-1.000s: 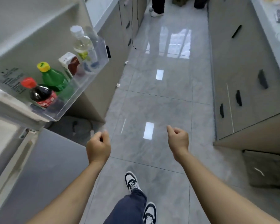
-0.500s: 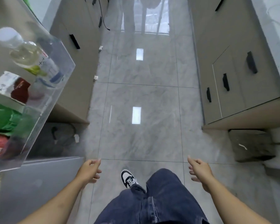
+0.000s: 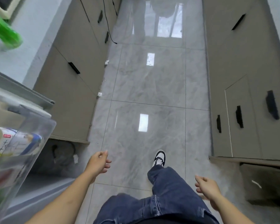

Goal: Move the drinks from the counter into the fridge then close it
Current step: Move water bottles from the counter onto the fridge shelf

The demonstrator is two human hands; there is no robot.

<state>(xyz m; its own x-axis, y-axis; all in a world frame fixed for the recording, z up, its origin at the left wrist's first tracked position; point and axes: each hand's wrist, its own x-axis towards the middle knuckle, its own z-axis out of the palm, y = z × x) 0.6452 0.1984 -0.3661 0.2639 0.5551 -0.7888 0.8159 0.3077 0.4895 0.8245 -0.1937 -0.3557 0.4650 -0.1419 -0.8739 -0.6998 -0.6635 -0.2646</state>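
Left hand (image 3: pixel 98 162) and right hand (image 3: pixel 206 189), each grip loosely spread and holding nothing, above the grey tiled floor (image 3: pixel 145 88); clear bottle (image 3: pixel 8 143) in the open fridge door's transparent shelf (image 3: pixel 31 152), lower left; green bottle (image 3: pixel 4 32) on the worktop (image 3: pixel 27 39), upper left.

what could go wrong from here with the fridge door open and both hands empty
1. The open fridge door's clear shelf juts out close beside the left hand; a swing or step could knock it and rattle the pale bottle inside.
2. The green bottle on the counter looks blurred and tilted, so a hurried grab might tip it.
3. The glossy floor has small scraps by the cabinets and a dangling cable, possible slip or snag.
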